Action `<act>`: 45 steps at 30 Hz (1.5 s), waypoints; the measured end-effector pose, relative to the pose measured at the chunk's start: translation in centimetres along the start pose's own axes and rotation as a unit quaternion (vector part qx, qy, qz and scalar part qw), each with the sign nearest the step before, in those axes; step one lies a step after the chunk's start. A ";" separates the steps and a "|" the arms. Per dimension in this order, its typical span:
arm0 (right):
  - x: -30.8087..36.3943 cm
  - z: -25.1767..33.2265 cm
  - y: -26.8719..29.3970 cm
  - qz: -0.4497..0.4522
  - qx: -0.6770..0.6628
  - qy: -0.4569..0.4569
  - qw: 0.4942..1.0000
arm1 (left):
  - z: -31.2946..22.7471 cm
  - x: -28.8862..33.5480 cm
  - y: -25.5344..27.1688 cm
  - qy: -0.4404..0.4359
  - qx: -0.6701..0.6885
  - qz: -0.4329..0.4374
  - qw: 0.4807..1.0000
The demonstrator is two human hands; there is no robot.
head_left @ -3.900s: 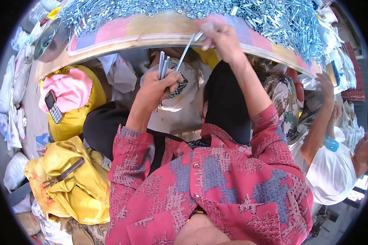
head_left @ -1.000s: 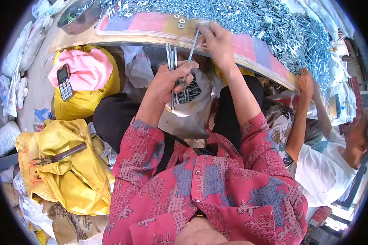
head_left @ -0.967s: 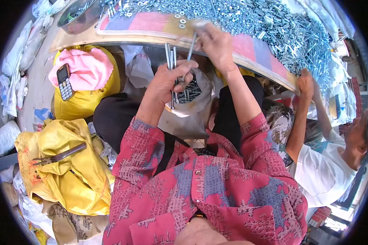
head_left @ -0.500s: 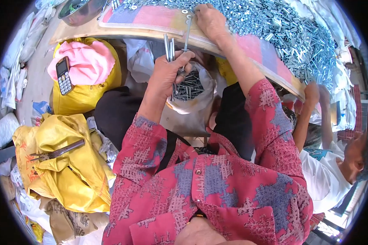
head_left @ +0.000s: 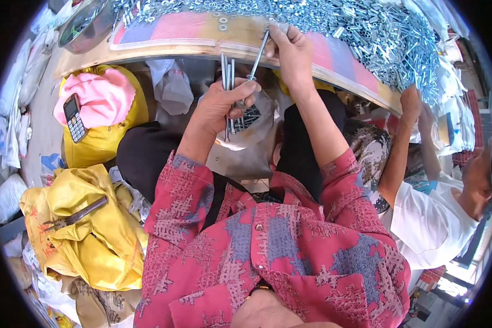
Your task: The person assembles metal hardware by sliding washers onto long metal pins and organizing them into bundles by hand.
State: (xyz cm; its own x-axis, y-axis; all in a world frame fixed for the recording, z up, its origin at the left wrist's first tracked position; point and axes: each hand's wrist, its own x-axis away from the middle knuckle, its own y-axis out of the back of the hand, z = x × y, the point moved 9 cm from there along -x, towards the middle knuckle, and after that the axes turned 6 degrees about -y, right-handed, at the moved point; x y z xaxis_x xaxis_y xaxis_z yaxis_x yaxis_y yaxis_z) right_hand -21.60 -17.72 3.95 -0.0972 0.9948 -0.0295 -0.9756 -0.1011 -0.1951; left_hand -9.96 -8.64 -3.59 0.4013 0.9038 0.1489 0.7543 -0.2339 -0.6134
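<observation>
My left hand (head_left: pixel 224 106) grips a small bundle of long metal bolts (head_left: pixel 227 71) held upright over a clear plastic bag (head_left: pixel 251 123) in my lap that holds more bolts. My right hand (head_left: pixel 292 52) pinches one long bolt (head_left: pixel 258 52) at the edge of the wooden board (head_left: pixel 180 46), its lower end leaning toward the bundle. A large heap of loose bolts and nuts (head_left: pixel 366 33) covers the far side of the board.
A metal bowl (head_left: pixel 85 24) sits at the board's left end. To my left, a phone (head_left: pixel 72 117) lies on pink cloth (head_left: pixel 101 93) over yellow bags (head_left: pixel 87 229). Another person's arm (head_left: pixel 402 142) reaches the board on my right.
My view has shifted so the board sits higher. My right hand has drawn a single bolt from the pile toward the bundle in my left hand, which stays over the bag.
</observation>
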 end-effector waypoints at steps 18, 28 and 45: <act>-3.6 3.1 7.9 -0.231 0.675 0.174 0.679 | 0.0 -2.3 0.5 -0.056 -0.046 -0.101 0.992; -1.5 3.4 6.7 -0.050 0.361 0.059 0.929 | 0.0 -1.4 0.3 -0.041 -0.108 -0.096 0.989; 1.7 -0.8 -1.1 0.104 0.136 -0.022 0.985 | -3.1 -0.1 1.6 -0.128 -0.062 -0.150 0.978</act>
State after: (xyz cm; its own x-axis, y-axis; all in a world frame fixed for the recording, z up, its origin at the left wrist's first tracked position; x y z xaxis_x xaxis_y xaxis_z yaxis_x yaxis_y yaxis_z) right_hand -20.57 -15.96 3.29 -0.3023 0.9532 0.0025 -0.9501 -0.3016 0.0802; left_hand -7.14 -10.21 -2.19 0.0208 0.9950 0.0979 0.8815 0.0279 -0.4713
